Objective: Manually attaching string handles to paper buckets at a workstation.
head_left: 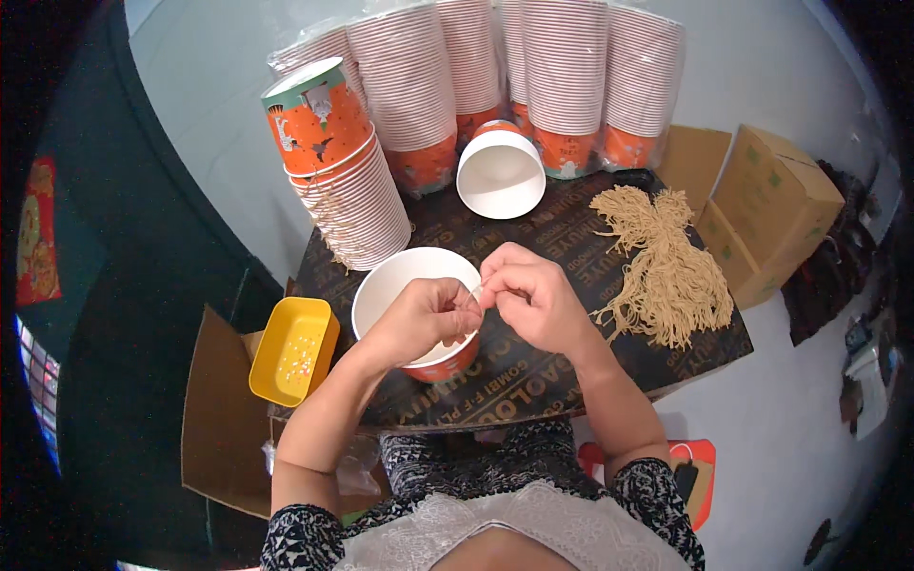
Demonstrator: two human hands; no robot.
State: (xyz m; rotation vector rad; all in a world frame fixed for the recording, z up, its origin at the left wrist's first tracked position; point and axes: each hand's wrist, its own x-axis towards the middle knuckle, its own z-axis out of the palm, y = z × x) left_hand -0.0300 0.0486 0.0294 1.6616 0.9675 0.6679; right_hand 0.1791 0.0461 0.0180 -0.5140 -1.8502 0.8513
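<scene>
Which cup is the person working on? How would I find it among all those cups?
Start at the dark board on the person's lap. At its near left edge, under both hands, stands one orange paper cup, white inside and open upward. Unlike the stacked cups behind and the single cup lying tipped, it stands alone, the left hand gripping its rim.

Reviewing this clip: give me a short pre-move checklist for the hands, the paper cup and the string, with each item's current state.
1. Left hand steadies the open paper cup at its rim: ok.
2. Right hand pinches something thin beside the left fingertips: ok; whether it is a string: cannot tell.
3. Cup stands upright on the dark board: ok.
4. Bundle of tan strings lies on the board, right of the hands: ok.
5. Yellow tray holding small bits sits left of the cup: ok.
6. String already fixed to the cup: cannot tell.
</scene>
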